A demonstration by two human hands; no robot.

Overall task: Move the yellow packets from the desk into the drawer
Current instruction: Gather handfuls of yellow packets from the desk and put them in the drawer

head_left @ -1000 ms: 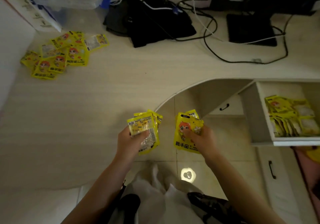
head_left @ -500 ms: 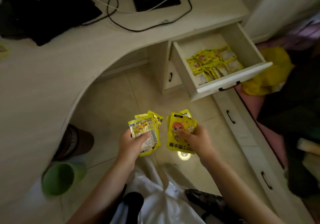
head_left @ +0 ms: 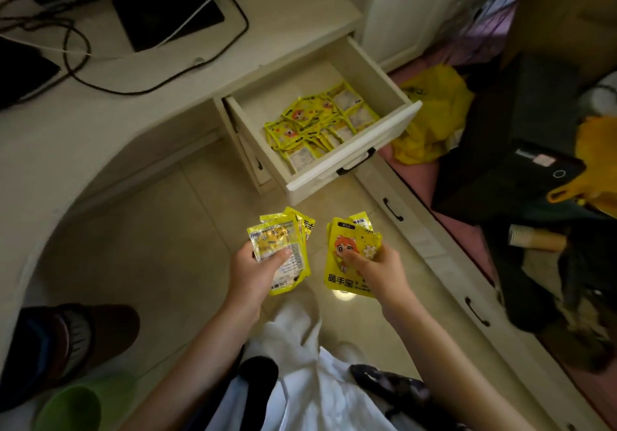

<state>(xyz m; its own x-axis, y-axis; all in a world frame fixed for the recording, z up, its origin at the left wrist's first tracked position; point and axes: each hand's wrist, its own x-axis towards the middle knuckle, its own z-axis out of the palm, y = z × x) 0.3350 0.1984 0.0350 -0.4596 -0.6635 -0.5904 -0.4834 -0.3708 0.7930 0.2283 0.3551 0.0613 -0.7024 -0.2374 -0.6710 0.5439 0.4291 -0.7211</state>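
Observation:
My left hand (head_left: 255, 272) grips a small stack of yellow packets (head_left: 283, 247), printed backs up. My right hand (head_left: 379, 272) holds another stack of yellow packets (head_left: 347, 257), its thumb pressed on a cartoon face. Both stacks hang over the tiled floor, below and in front of the open drawer (head_left: 354, 160). Several yellow packets (head_left: 320, 123) lie inside the drawer toward its front. The desk (head_left: 100, 103) curves round at upper left; the packets left on it are out of view.
Black cables (head_left: 76, 63) and a dark monitor base (head_left: 167, 6) sit on the desk. A yellow bag (head_left: 430, 120) and dark clutter (head_left: 521, 150) lie right of the drawer. Lower drawers with black handles (head_left: 393, 209) run down the right. A green cup (head_left: 70, 407) and shoe (head_left: 66, 340) sit bottom left.
The view has swung right from the desk top to the open drawer, which now lies closer and more central. Both hands keep the same grip on their packets.

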